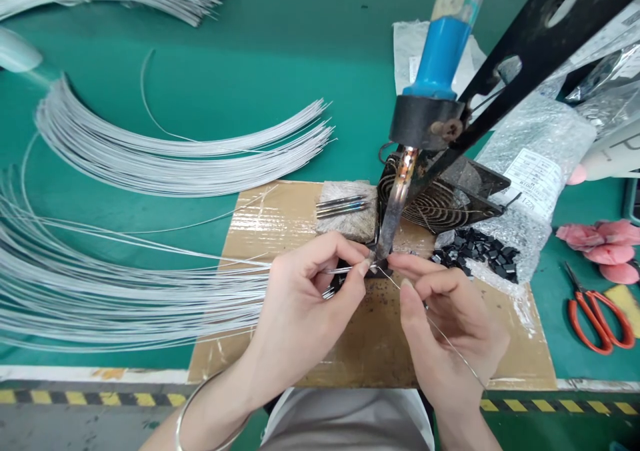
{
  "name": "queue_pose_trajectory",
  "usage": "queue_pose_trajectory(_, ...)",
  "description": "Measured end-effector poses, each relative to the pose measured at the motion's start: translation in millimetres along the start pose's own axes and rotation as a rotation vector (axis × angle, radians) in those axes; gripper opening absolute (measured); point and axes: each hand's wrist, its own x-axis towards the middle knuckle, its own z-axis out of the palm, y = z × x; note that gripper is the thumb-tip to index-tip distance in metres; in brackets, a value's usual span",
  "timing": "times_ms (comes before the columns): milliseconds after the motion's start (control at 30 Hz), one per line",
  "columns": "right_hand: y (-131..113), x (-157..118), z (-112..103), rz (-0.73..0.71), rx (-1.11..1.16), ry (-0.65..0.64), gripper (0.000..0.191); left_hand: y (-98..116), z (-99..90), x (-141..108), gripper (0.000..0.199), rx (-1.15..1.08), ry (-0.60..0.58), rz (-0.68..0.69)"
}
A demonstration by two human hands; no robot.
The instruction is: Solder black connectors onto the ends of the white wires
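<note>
My left hand (315,297) pinches the ends of a few thin white wires (240,260) between thumb and forefinger, just under the tip of a soldering iron (395,214). The iron hangs tip down, its blue handle (443,57) clamped to a black metal arm (530,57). Between the thumb and fingers of my right hand (450,324) runs a thin strand of solder wire (453,347); its far end reaches the iron's tip. Whatever sits right at the tip is largely covered by my fingers.
Brown cardboard (350,351) lies under my hands. Bundles of white wires (190,164) spread leftward. Behind the iron stands a black fan with a wire guard (440,197). Small black parts (480,251) spill from bubble wrap (545,144). Red-handled scissors (600,317) lie at right.
</note>
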Motion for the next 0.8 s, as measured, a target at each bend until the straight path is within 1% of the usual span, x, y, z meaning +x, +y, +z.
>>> queue_pose_trajectory(233, -2.1, -0.5, 0.9, -0.013, -0.013, 0.014, 0.022, 0.8, -0.7, -0.4, 0.015, 0.002, 0.007, 0.032)
queue_pose_trajectory(800, 0.5, -1.4, 1.0, -0.07, -0.042, 0.024, 0.021, -2.7, 0.0, -0.4, 0.014, -0.003, 0.013, 0.059)
